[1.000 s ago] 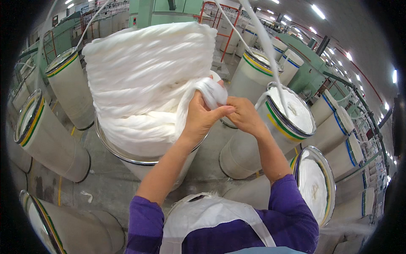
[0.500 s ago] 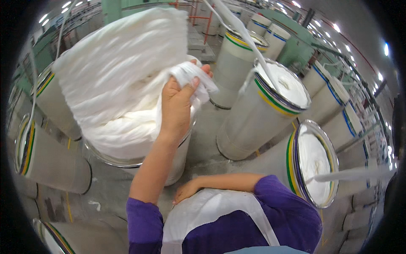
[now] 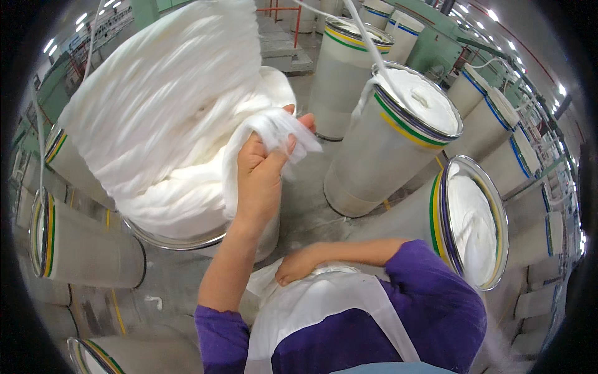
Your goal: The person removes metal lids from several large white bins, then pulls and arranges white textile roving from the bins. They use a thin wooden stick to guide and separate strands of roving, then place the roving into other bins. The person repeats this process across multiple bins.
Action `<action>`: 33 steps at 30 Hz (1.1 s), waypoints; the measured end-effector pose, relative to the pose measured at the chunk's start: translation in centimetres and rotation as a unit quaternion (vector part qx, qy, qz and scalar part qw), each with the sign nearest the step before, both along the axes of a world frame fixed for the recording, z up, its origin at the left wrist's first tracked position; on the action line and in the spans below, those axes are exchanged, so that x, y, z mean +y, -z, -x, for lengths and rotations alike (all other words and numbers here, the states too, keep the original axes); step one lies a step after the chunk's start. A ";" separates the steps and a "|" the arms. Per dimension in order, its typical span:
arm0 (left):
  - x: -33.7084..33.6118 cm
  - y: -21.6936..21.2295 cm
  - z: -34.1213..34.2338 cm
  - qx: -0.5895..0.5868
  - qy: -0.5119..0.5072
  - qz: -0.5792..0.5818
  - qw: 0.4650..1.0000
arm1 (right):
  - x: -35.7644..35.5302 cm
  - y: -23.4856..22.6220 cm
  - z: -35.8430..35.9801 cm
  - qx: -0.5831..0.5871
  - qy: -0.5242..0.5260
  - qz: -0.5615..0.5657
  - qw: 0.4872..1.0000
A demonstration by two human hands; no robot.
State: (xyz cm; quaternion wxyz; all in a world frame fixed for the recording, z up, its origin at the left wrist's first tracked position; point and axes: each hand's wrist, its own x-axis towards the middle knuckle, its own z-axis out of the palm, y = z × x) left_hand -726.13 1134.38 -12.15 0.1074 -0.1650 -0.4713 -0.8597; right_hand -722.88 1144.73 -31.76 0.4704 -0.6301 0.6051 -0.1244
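Note:
My left hand is closed round the loose end of a white fibre sliver, thumb in front and fingertips showing behind it. Wisps of its frayed end hang out to the right. This strand runs down to a large heap of coiled white sliver, which rises tall and leaning out of a round can with a metal rim. Low at my waist, my right hand has its fingers curled at the white apron, whose cloth bunches out beside it. The fingertips are partly hidden.
Tall cans with striped rims stand around me: one full of sliver to the right, another nearer, and one at the left. Strands of sliver hang overhead. Behind are green machines and a red rail.
The view has shifted slightly. My left hand keeps its hold on the sliver, with the end hanging looser. My right hand has lifted a little, and apron cloth now spreads out beside it.

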 end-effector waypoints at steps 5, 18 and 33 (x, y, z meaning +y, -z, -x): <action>0.2 0.3 0.5 -0.012 0.023 -0.006 1.000 | 6.8 -20.7 5.1 -0.184 0.215 0.178 0.942; 0.4 1.0 1.2 -0.041 0.070 0.023 0.996 | 1.3 -30.4 12.3 0.088 0.363 0.333 0.866; 0.8 1.6 1.7 -0.037 -0.031 0.125 0.991 | 3.6 -33.1 12.7 0.132 0.274 0.328 0.894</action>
